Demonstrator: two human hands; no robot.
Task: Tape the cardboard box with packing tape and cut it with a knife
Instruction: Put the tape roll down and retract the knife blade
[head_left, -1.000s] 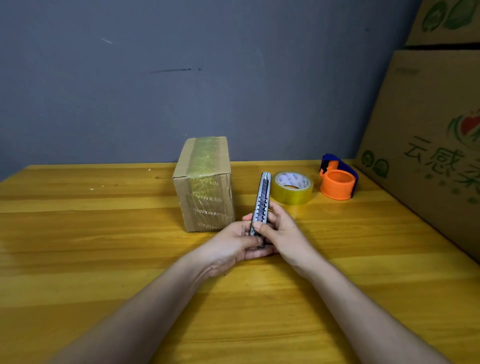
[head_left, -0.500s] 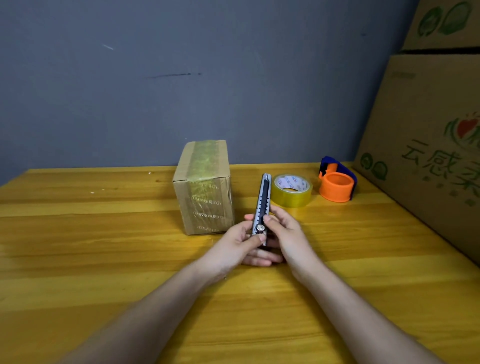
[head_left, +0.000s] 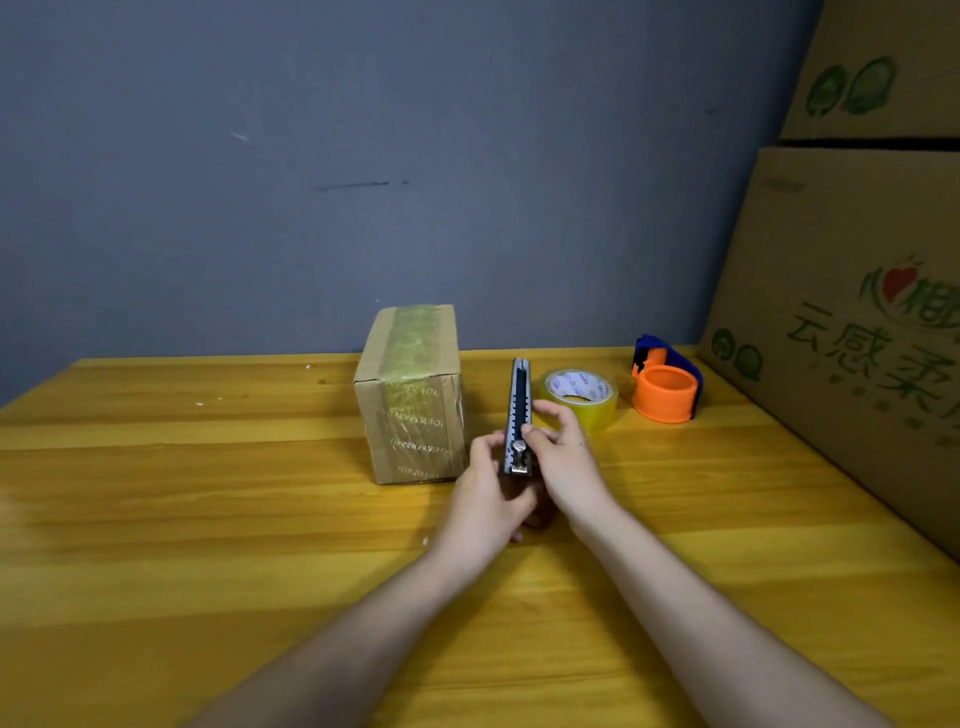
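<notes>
A small cardboard box (head_left: 413, 395) stands on the wooden table (head_left: 208, 519), with yellowish tape running over its top and down its front face. Just right of it, both hands hold a grey utility knife (head_left: 519, 410) upright, pointing away from me. My left hand (head_left: 488, 493) grips the knife's lower end from the left. My right hand (head_left: 561, 457) grips it from the right, thumb resting on the slider. No blade shows at the knife's tip. A roll of clear packing tape (head_left: 582, 397) lies flat behind my right hand.
An orange and blue tape dispenser (head_left: 667, 384) sits to the right of the roll. Large printed cardboard cartons (head_left: 857, 322) lean along the table's right edge. A grey wall closes off the back of the table.
My left hand's thumb has come off the slider and shifted to the knife's left side, while my right thumb stays on it. The view has tilted slightly.
</notes>
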